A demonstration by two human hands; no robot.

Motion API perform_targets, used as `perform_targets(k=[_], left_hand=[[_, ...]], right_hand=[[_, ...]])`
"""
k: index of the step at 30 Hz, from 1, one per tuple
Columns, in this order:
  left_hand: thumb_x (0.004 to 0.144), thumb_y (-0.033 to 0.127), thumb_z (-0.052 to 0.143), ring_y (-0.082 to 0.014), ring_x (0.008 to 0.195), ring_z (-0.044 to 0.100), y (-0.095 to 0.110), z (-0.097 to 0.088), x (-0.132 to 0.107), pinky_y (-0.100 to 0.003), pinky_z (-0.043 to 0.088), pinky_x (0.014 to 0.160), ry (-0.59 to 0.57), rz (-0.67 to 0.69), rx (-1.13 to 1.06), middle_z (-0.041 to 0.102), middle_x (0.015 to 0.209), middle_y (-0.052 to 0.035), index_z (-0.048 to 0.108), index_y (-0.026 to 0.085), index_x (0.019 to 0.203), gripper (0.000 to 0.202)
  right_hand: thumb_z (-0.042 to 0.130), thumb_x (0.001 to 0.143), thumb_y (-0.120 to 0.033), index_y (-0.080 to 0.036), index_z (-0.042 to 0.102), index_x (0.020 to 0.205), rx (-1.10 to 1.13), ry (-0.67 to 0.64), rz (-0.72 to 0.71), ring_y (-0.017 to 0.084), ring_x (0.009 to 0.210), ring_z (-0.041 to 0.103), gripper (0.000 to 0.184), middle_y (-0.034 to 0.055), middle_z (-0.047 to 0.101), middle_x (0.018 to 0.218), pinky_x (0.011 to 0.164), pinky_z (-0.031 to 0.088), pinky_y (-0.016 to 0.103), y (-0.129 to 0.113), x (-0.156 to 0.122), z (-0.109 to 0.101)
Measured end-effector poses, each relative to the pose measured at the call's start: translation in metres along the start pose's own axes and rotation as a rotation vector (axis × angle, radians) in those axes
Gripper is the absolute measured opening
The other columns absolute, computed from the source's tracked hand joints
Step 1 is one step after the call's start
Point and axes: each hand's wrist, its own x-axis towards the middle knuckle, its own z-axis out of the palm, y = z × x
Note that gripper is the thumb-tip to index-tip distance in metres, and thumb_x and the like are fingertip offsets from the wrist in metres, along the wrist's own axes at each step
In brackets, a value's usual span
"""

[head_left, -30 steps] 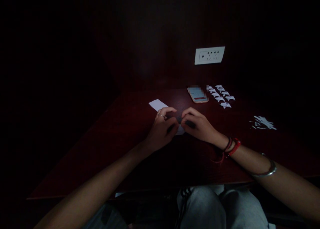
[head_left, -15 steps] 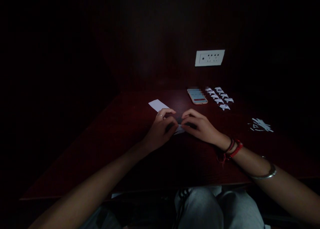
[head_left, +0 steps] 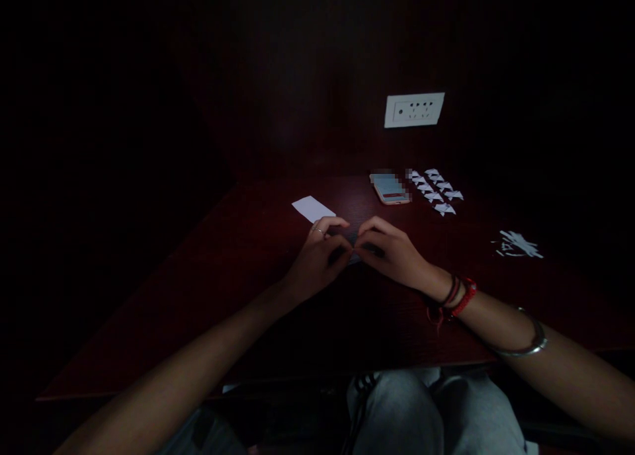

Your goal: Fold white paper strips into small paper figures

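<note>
My left hand (head_left: 320, 253) and my right hand (head_left: 394, 250) meet over the middle of the dark red table, thumbs and forefingers pinched close together. Between the fingertips they grip a small folded piece of white paper (head_left: 354, 259); most of it is hidden and in shadow. Just beyond my left hand lies a flat white sheet of paper (head_left: 312, 209), its near edge touching or behind my fingers. A ring sits on a finger of my left hand, and bracelets are round my right wrist.
A phone (head_left: 391, 189) lies near the back wall. To its right stand two rows of small folded paper pieces (head_left: 432, 195). A pile of thin paper strips (head_left: 520, 244) lies at the right. A white wall socket (head_left: 415, 110) is above the table (head_left: 208, 263).
My right hand has moved slightly left, so the fingertips of both hands now meet. Less of the folded paper shows between them. The view has shifted a little.
</note>
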Motion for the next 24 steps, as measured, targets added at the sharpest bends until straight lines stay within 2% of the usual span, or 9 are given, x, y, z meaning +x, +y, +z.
perform_targets(k=[5,7,10,12,14,17,21,24], left_hand=[[0.075,0.017,0.050,-0.0164,0.107,0.036,-0.005,0.004,-0.001,-0.033,0.034,0.089,-0.023,-0.019,-0.021,0.037,0.114,-0.0007,0.054,0.021,0.075,0.006],[0.075,0.016,0.050,-0.0163,0.109,0.035,-0.016,0.005,-0.001,-0.033,0.031,0.091,-0.041,-0.031,-0.030,0.036,0.114,-0.0008,0.054,0.021,0.073,0.006],[0.071,0.016,0.054,-0.0176,0.106,0.037,-0.038,0.002,0.000,-0.035,0.030,0.092,-0.055,-0.074,-0.016,0.040,0.108,-0.0015,0.055,0.019,0.067,0.005],[0.072,0.017,0.053,-0.0175,0.100,0.042,-0.048,-0.002,0.002,-0.035,0.032,0.089,0.011,-0.159,-0.003,0.043,0.104,-0.0026,0.055,0.018,0.067,0.005],[0.074,0.020,0.052,-0.0173,0.097,0.043,-0.051,-0.006,0.004,-0.036,0.032,0.088,0.105,-0.231,0.003,0.045,0.101,-0.0031,0.056,0.018,0.071,0.006],[0.078,0.022,0.048,-0.0156,0.096,0.045,-0.044,-0.005,0.005,-0.034,0.033,0.087,0.117,-0.184,-0.029,0.047,0.099,-0.0023,0.056,0.019,0.075,0.009],[0.079,0.024,0.047,-0.0150,0.099,0.043,-0.031,0.008,0.001,-0.033,0.033,0.088,0.007,-0.072,-0.060,0.046,0.101,-0.0019,0.056,0.021,0.083,0.011],[0.077,0.026,0.050,-0.0166,0.101,0.042,-0.029,0.016,-0.002,-0.034,0.034,0.088,-0.106,-0.072,-0.086,0.044,0.104,-0.0027,0.058,0.021,0.081,0.010]], right_hand=[[0.045,0.075,-0.013,-0.018,0.047,0.074,0.001,-0.033,0.002,0.013,0.080,0.046,0.005,0.0025,0.047,0.086,0.073,0.037,0.028,0.001,0.000,0.001],[0.044,0.076,-0.012,-0.018,0.046,0.074,0.017,0.040,0.012,0.013,0.080,0.045,0.007,0.0025,0.046,0.084,0.072,0.037,0.027,0.003,0.001,-0.004],[0.041,0.078,-0.013,-0.019,0.046,0.074,0.019,0.247,0.075,0.014,0.082,0.045,0.009,0.0032,0.045,0.083,0.073,0.037,0.028,0.010,0.002,-0.017],[0.042,0.078,-0.015,-0.018,0.047,0.075,0.031,0.316,0.113,0.015,0.083,0.045,0.007,0.0033,0.045,0.082,0.074,0.037,0.029,0.017,0.003,-0.024],[0.044,0.078,-0.016,-0.018,0.049,0.073,0.074,0.284,0.139,0.014,0.082,0.046,0.007,0.0030,0.047,0.081,0.073,0.037,0.028,0.024,0.003,-0.025],[0.046,0.076,-0.018,-0.017,0.051,0.069,0.167,0.132,0.205,0.013,0.076,0.047,0.009,0.0021,0.049,0.076,0.069,0.038,0.028,0.034,0.003,-0.014],[0.047,0.075,-0.021,-0.016,0.054,0.069,0.244,-0.027,0.313,0.012,0.069,0.048,0.011,0.0015,0.050,0.073,0.064,0.038,0.026,0.038,0.002,0.004],[0.047,0.075,-0.021,-0.015,0.055,0.070,0.237,-0.080,0.328,0.011,0.068,0.048,0.011,0.0020,0.051,0.073,0.062,0.038,0.026,0.038,0.000,0.009]])
